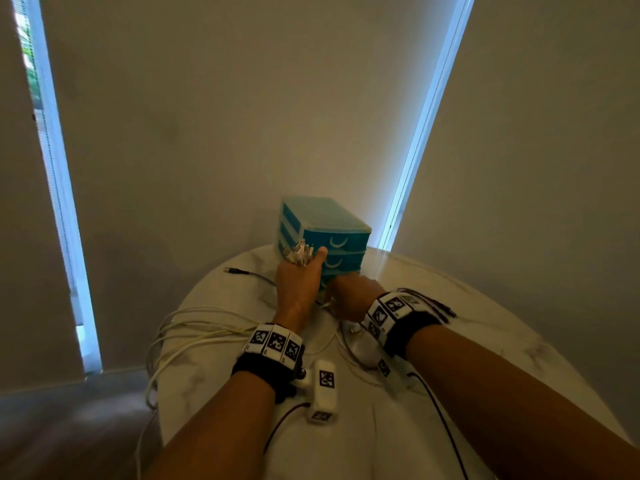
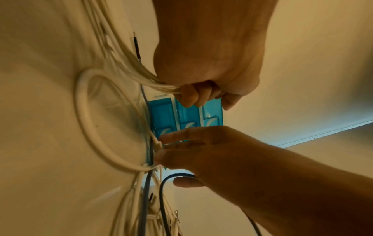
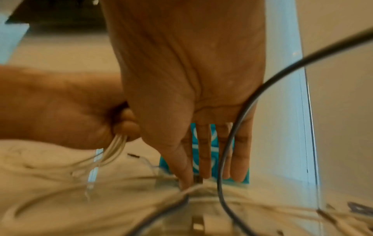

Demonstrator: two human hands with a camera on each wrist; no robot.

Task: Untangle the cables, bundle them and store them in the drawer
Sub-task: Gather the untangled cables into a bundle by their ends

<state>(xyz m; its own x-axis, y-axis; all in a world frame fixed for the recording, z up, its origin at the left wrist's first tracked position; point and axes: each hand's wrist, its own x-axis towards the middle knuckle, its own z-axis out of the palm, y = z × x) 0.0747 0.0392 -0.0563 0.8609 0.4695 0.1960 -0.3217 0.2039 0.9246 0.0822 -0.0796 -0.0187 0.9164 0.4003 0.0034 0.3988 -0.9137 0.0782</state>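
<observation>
- Pale walls and a bright window strip stand behind a white counter (image 1: 433,427), on which a blue drawer unit (image 1: 332,233) is set at the far edge.
- A bundle of white cables (image 2: 161,85) is gripped in the closed fist of the left hand (image 1: 299,282), just in front of the drawer unit; the plug ends (image 1: 299,252) stick up above the fist beside the unit's front.
- The right hand (image 1: 353,296) is held with fingers (image 3: 203,151) straight and relaxed, reaching toward the lowest drawer front; nothing is seen to be gripped by it.
- The drawers appear closed, so storing is judged not yet done.
- Loose cable lengths (image 1: 194,323) trail back from the drawer unit and over the counter's near-left edge; if the fist is moved forward, they could be dragged, snagged or re-knotted.
- A dark cable (image 3: 232,143) crosses the right hand's fingers; it could be caught when a drawer is pulled.
- The light drawer unit could be shifted or tipped if a drawer is pulled one-handed without bracing.
- A loosened grip could let the bundle spring apart.
</observation>
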